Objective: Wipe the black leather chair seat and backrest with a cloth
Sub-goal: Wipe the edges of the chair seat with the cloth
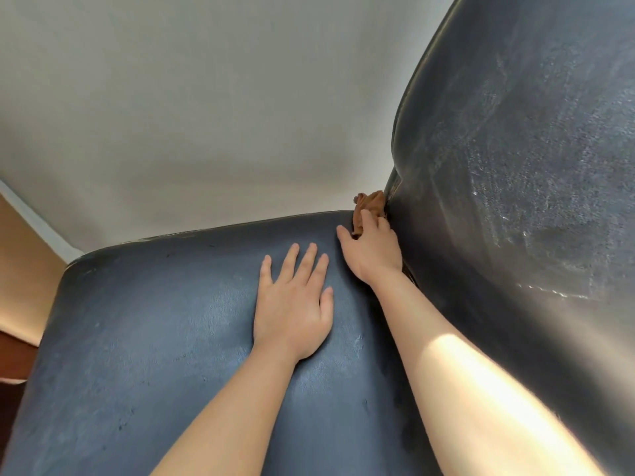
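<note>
There is one chair here, two bare hands and one cloth. The chair seat (144,338) is a broad, slightly domed cushion of black leather with rounded corners, its fine-grained skin showing a dull sheen, pale scuffs and a few small nicks. The backrest (522,166) rises on the right, also black leather, curved along its edge and covered with whitish streaks and smears that catch the light. The left hand (292,304) lies flat on the seat near its middle, palm down, fingers straight and a little spread, holding nothing. The right hand (372,247) reaches to the far corner where seat and backrest meet, at the seam between them. Its grip is closed on the cloth (369,204), a small brown rag, soft and crumpled into folds. The fingers curl over the cloth's near part while a bunched end sticks out beyond the fingertips, right against the backrest's lower edge. The thumb points out to the left and touches the seat's far rim. Both forearms are bare, and a patch of sunlight falls across the right one. Behind the chair is a plain pale wall (189,97), and at the left edge a strip of tan and reddish-brown surface shows.
</note>
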Action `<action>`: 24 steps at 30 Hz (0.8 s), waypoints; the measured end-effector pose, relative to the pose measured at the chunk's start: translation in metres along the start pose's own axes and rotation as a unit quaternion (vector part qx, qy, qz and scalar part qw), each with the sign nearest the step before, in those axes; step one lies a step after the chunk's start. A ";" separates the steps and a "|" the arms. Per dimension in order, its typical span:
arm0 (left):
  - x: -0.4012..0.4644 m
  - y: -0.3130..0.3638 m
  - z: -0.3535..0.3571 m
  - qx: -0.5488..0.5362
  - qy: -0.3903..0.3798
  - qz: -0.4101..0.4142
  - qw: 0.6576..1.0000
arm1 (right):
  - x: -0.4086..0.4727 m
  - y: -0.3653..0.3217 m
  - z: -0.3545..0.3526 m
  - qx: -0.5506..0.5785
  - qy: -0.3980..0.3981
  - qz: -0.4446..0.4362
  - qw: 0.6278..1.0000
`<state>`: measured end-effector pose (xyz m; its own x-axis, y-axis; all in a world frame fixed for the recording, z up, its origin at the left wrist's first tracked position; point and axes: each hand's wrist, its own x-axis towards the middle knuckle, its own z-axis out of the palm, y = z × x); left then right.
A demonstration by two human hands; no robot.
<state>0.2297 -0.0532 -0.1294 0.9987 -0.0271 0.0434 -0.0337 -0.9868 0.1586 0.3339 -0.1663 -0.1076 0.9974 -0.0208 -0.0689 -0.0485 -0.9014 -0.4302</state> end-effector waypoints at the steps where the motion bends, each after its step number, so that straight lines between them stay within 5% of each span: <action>1: 0.000 0.000 0.001 0.001 -0.001 0.003 1.000 | -0.009 0.001 0.000 -0.009 0.010 -0.008 1.000; 17: 0.022 -0.043 -0.013 -0.040 -0.016 0.129 0.991 | 0.018 -0.002 0.012 -0.004 0.034 0.015 0.999; 24: 0.019 -0.042 -0.006 -0.024 0.027 0.112 0.993 | 0.016 -0.007 0.015 -0.029 0.049 0.026 0.998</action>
<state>0.2499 -0.0111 -0.1295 0.9624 -0.2352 0.1356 -0.2579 -0.9481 0.1858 0.3494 -0.1534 -0.1195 0.9942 -0.1071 -0.0005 -0.0994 -0.9215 -0.3755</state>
